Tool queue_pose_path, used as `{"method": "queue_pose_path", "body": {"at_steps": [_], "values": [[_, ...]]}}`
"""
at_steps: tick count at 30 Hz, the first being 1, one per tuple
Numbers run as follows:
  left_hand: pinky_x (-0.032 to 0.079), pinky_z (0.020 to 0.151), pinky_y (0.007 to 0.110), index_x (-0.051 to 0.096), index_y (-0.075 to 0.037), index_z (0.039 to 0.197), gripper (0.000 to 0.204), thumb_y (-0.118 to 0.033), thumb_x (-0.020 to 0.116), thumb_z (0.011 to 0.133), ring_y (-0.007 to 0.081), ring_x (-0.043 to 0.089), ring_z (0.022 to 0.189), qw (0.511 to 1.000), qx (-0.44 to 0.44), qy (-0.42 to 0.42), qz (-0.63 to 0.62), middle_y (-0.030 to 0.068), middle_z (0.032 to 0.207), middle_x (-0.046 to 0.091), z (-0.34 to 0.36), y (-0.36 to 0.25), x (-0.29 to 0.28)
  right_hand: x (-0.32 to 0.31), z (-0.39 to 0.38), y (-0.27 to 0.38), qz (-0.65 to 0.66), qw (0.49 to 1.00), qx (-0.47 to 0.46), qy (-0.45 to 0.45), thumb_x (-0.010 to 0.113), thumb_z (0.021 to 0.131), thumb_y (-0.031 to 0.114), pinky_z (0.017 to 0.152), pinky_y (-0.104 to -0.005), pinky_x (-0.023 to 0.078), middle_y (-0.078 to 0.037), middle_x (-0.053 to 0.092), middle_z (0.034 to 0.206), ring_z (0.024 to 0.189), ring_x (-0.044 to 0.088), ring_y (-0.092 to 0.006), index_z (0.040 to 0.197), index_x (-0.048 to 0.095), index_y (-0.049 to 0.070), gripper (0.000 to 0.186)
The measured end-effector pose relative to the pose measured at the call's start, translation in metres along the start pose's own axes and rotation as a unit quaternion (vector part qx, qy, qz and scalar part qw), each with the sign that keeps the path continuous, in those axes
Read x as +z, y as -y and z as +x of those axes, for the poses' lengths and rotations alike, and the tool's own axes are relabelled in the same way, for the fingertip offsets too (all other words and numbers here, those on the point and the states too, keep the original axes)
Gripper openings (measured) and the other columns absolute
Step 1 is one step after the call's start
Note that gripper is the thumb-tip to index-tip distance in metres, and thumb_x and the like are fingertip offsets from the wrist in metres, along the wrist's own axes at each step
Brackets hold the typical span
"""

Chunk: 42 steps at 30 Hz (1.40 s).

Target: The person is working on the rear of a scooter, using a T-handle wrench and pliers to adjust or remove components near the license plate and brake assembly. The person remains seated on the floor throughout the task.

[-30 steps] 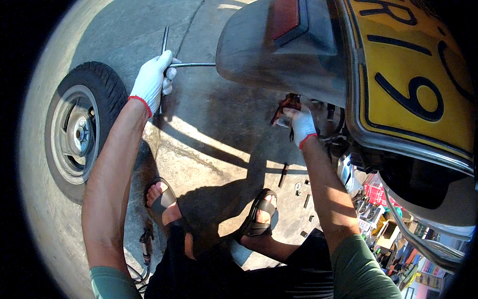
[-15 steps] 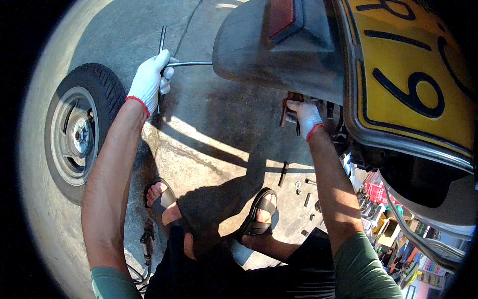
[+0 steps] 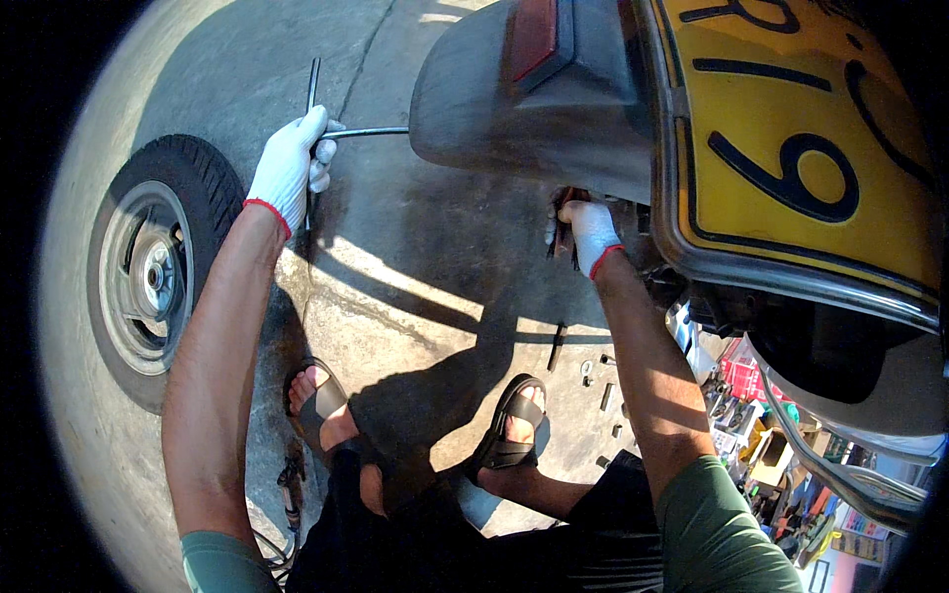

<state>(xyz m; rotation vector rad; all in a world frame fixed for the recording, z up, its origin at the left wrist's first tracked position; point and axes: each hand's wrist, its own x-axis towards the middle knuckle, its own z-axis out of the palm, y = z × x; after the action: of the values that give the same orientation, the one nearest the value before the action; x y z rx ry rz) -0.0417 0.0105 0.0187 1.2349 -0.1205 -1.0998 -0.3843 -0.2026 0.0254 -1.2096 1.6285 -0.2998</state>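
My left hand (image 3: 282, 163), in a white knit glove with a red cuff, is wrapped round the crossbar of a metal T-handle wrench (image 3: 371, 131). The wrench's shaft runs right, and its far end is hidden behind the dark rear mudguard (image 3: 474, 109). Under the mudguard's lower edge, my gloved right hand (image 3: 591, 232) is closed on a reddish-brown piece (image 3: 564, 237). Shadow and my fingers hide most of that piece, so I cannot tell its kind. A red reflector (image 3: 537, 38) sits on the mudguard, beside a yellow number plate (image 3: 781, 128).
A wheel with a black tyre (image 3: 153, 277) is at the left on the concrete. Near my right sandal (image 3: 512, 420) lie a dark rod (image 3: 557, 346) and several small metal parts (image 3: 606, 397). An air hose fitting (image 3: 292, 484) lies lower left; cluttered boxes (image 3: 771, 460) are lower right.
The mudguard and plate have shifted slightly left in view. My right hand has moved a little left with the reddish-brown piece, which is now turned. My left hand keeps its hold on the wrench.
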Motion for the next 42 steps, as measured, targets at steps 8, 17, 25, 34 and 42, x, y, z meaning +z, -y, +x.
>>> {"method": "queue_pose_path", "body": {"at_steps": [8,17,25,34,42], "values": [[0.025,0.037,0.021,0.056,-0.008,0.096,0.03,-0.037,0.049,0.098,0.0044,0.031,0.041,0.999,0.029,-0.008,0.028,-0.0053,0.06,0.045,-0.001,0.001,0.001,-0.002,0.0,0.002,-0.035,0.999,0.025,0.005,0.05,0.085,0.01,0.045,-0.0397,0.047,-0.011,0.057,0.07,0.055,0.056,-0.0259,0.091,0.058,0.0,0.014],[0.044,0.056,0.026,0.06,-0.003,0.101,0.027,-0.026,0.047,0.098,0.0105,0.054,0.061,0.957,0.159,0.077,0.229,0.003,0.073,0.059,0.007,-0.002,-0.001,-0.034,0.021,-0.033,0.29,0.92,-0.172,0.199,0.06,0.09,0.024,0.051,-0.0388,0.055,-0.017,0.065,0.082,0.068,0.065,-0.0258,0.099,0.063,0.0,0.026],[0.048,0.075,0.031,0.051,-0.006,0.134,0.04,-0.02,0.048,0.096,0.0141,0.06,0.08,0.786,0.318,-0.04,0.529,0.0149,0.107,0.066,0.046,0.002,-0.055,-0.012,-0.006,-0.002,0.435,0.825,-0.153,0.327,0.059,0.09,0.029,0.065,-0.0399,0.056,-0.018,0.064,0.095,0.082,0.065,-0.0265,0.11,0.06,0.001,0.034],[0.05,0.072,0.03,0.047,-0.01,0.138,0.047,-0.007,0.051,0.092,0.0168,0.057,0.072,0.935,0.107,0.084,0.328,0.0084,0.098,0.064,0.001,-0.023,-0.022,-0.018,-0.009,-0.004,0.446,0.822,-0.133,0.327,0.057,0.091,0.034,0.08,-0.0411,0.053,-0.018,0.062,0.106,0.095,0.063,-0.0266,0.118,0.056,0.002,0.041],[0.049,0.084,0.04,0.06,0.0,0.11,0.027,-0.02,0.061,0.09,0.0336,0.063,0.098,0.806,0.393,0.066,0.438,0.0197,0.098,0.064,0.014,-0.005,-0.025,-0.021,-0.012,-0.012,0.469,0.812,-0.108,0.33,0.055,0.092,0.038,0.094,-0.0422,0.051,-0.017,0.059,0.117,0.106,0.061,-0.0267,0.125,0.053,0.003,0.047]]}}
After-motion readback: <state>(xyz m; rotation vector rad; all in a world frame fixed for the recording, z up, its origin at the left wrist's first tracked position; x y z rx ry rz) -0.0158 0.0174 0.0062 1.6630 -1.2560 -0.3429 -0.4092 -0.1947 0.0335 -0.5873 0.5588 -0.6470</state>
